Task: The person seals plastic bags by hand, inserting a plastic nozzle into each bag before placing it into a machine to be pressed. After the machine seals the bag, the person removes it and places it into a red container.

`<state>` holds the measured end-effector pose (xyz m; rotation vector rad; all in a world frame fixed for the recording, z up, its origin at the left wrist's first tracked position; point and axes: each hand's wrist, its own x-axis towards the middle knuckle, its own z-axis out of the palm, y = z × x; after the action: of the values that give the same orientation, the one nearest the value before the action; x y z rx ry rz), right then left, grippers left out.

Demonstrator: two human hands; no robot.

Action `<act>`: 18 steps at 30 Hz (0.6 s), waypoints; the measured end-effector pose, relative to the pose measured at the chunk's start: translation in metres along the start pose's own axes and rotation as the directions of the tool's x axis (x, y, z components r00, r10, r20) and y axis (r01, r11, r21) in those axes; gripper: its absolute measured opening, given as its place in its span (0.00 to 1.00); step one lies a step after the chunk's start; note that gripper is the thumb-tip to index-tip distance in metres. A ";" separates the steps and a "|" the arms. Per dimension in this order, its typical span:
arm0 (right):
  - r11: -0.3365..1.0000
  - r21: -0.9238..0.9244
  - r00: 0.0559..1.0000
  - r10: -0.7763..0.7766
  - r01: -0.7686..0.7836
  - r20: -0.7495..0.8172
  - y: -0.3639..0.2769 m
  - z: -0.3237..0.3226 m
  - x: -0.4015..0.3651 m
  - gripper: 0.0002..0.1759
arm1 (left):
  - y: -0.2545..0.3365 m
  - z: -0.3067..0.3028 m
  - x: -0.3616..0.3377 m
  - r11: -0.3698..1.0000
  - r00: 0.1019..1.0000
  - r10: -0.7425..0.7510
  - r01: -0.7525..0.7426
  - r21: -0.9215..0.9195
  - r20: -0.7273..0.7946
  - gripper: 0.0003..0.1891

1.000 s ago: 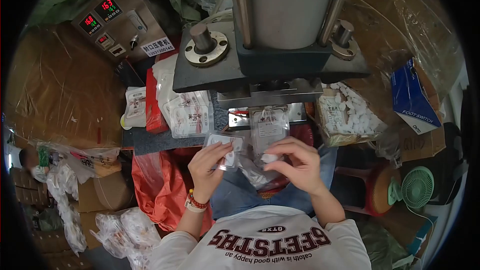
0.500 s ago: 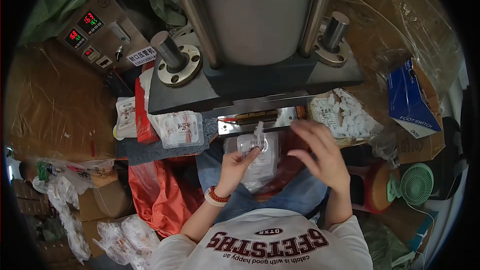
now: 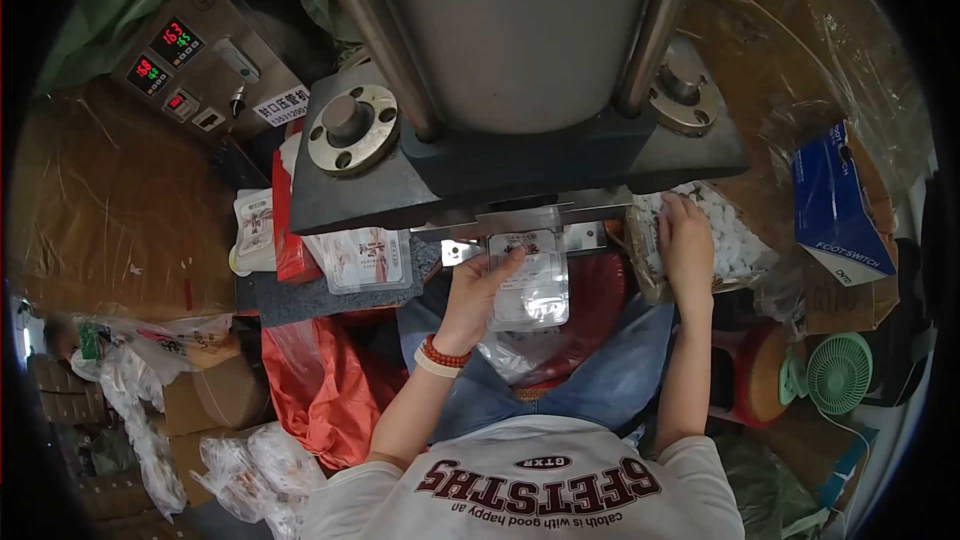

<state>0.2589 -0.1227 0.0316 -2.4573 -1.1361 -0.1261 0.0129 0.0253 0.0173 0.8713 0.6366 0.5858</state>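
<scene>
My left hand [image 3: 480, 292] pinches a clear printed pouch [image 3: 530, 295] near its left side, thumb on top. The pouch's upper end lies at the metal jaw of the press [image 3: 500, 165], which stands lower over the work area. My right hand [image 3: 687, 245] reaches into a tray of small white pieces [image 3: 735, 240] at the right; its fingertips are among the pieces, and I cannot make out what they hold. Left of the press, printed pouches [image 3: 362, 258] lie on a grey padded surface [image 3: 330, 302].
A control box [image 3: 205, 55] with lit red and green digits stands at the upper left. At the right are a blue box [image 3: 840, 205], a green fan [image 3: 838, 372] and a round stool [image 3: 760, 380]. Red plastic [image 3: 320, 390] hangs below the padded surface.
The press head has come down. My left hand has moved the pouch up to the jaw. My right hand has gone from beside the pouch to the white pieces.
</scene>
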 end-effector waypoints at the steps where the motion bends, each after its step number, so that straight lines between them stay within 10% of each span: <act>1: 0.998 0.065 1.000 0.016 -0.016 0.003 -0.001 -0.002 -0.001 0.19 | 0.010 -0.007 -0.004 0.944 0.996 -0.092 0.092 0.316 -0.014 0.12; 2: 0.998 0.065 1.000 0.008 -0.008 0.000 0.000 -0.004 -0.002 0.19 | 0.021 -0.017 -0.007 0.784 0.983 -0.172 0.173 0.596 -0.060 0.14; 4: 0.984 0.179 0.984 0.058 -0.028 -0.166 0.004 -0.008 -0.006 0.16 | 0.039 -0.040 -0.026 0.428 0.910 0.410 -0.137 0.893 -0.057 0.25; 6: 0.883 0.466 0.974 0.156 -0.063 -0.164 0.002 -0.014 -0.014 0.14 | 0.071 -0.049 -0.048 -0.552 0.745 0.621 0.196 0.811 0.243 0.36; 8: 0.699 0.710 0.961 0.244 -0.084 -0.127 -0.011 -0.024 -0.025 0.13 | 0.062 -0.097 -0.057 -0.563 0.814 0.545 0.181 0.806 0.198 0.39; 10: 0.229 0.972 0.971 0.239 -0.043 -0.013 -0.047 -0.034 -0.039 0.13 | 0.050 -0.129 -0.062 -0.479 0.864 0.367 -0.143 0.866 0.346 0.34; 13: 0.037 0.999 1.000 -0.015 0.014 -0.014 -0.086 -0.045 -0.063 0.13 | 0.052 -0.121 -0.074 -0.244 0.828 0.442 -0.259 0.935 0.345 0.22; 15: -0.032 0.994 0.974 -0.199 0.106 -0.110 -0.107 -0.049 -0.076 0.08 | 0.057 -0.104 -0.083 -0.076 0.847 0.439 -0.299 0.951 0.301 0.19; 18: 0.315 0.778 0.790 -0.505 0.544 -0.348 -0.135 -0.037 -0.078 0.14 | 0.048 -0.062 -0.091 0.200 0.761 0.607 -0.426 0.882 0.230 0.17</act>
<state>0.1101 -0.1161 0.0914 -1.1136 -1.4757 0.1762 -0.1025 0.0184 0.0509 2.2109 0.8238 0.9590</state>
